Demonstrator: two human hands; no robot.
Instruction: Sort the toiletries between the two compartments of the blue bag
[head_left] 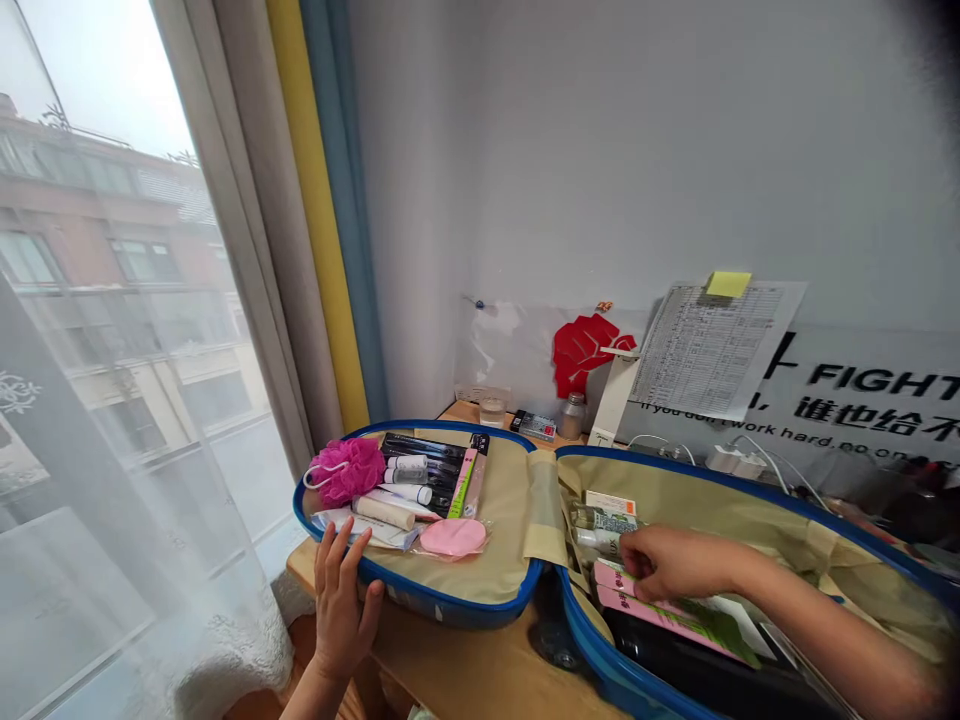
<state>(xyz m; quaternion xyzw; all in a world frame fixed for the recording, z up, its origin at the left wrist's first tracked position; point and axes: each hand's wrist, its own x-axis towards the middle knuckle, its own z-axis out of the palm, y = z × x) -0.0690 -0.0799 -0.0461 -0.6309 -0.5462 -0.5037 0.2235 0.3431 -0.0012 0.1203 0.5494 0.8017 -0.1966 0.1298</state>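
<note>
A blue-rimmed suitcase [480, 605] lies open on a wooden table, its beige lining showing. My left hand [341, 600] rests against the front rim of the left half, fingers spread, holding nothing. Inside that half are a magenta bath puff [347, 470], several white tubes and bottles, black packaged items [427, 455], a pink-and-green packet [463, 480] and a pink oval pad [453, 538]. In the right half, my right hand [667, 562] has its fingers closed at the upper pink packet [611, 577]; the fingertips are partly hidden. Beside it lie small bottles [596, 540] and a black item [675, 655].
Behind the suitcase stand a glass cup [492, 410], a small box [533, 425] and a glass jar [572, 416]. White cables and a power strip [735, 460] are at the back right. Curtains [330, 200] and a window are at the left; a printed sheet [716, 345] hangs on the wall.
</note>
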